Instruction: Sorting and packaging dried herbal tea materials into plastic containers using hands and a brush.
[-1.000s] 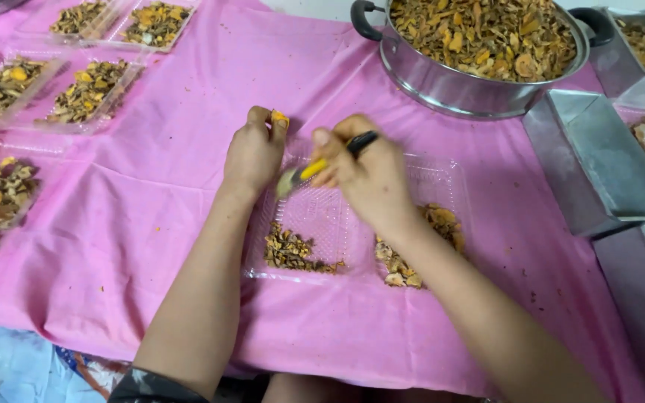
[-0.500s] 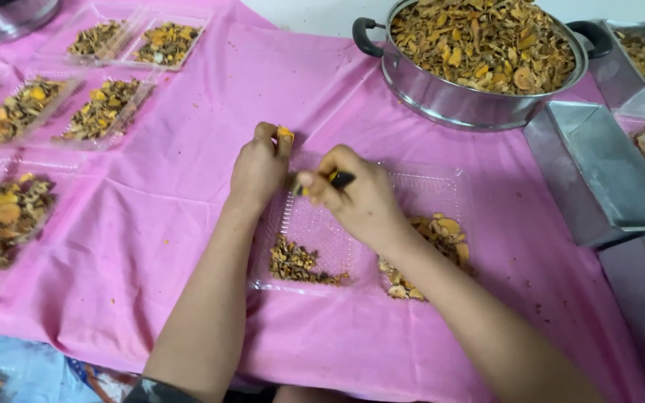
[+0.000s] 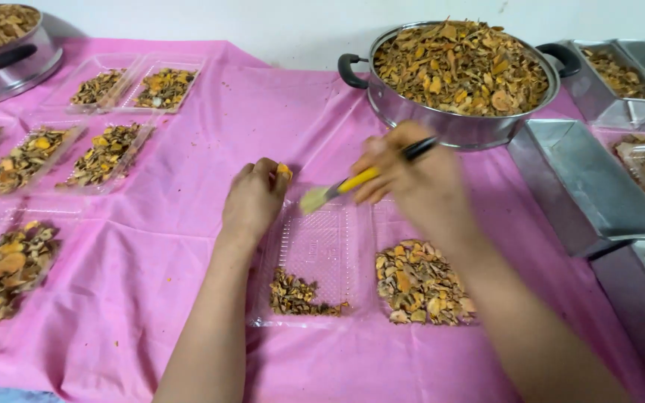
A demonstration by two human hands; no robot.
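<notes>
The head camera looks down on a worktop covered by a pink cloth (image 3: 188, 254). Two bare hands work over a clear two-part tray (image 3: 315, 254) near the middle.

The left hand (image 3: 251, 201) rests at the tray's far left corner, fingers curled, pinching one small yellow chip (image 3: 284, 171) between thumb and fingertips. The right hand (image 3: 412, 179) is closed around a brush (image 3: 360, 179) with a yellow and black handle; its pale bristles point left, just beside the left hand and above the tray's left half. The right hand is blurred.

The tray's left half holds one small heap of dark dried chips (image 3: 300, 297) at its near edge; the rest of that half is bare plastic. The right half holds a fuller heap (image 3: 419, 283) of brown and yellow chips, partly under the right forearm.

Two steel pots show. One large pot (image 3: 460, 119), heaped with dried chips, stands just beyond the right hand, with two black handles. A second pot (image 3: 9, 52) is cut off at the far left corner.

On the left lie about seven filled clear trays (image 3: 106, 153), set in pairs and rows; the exact count at the frame's edge I cannot tell. On the right stand three steel pans (image 3: 584, 186), the nearest showing bare metal, the farthest holding chips.
</notes>
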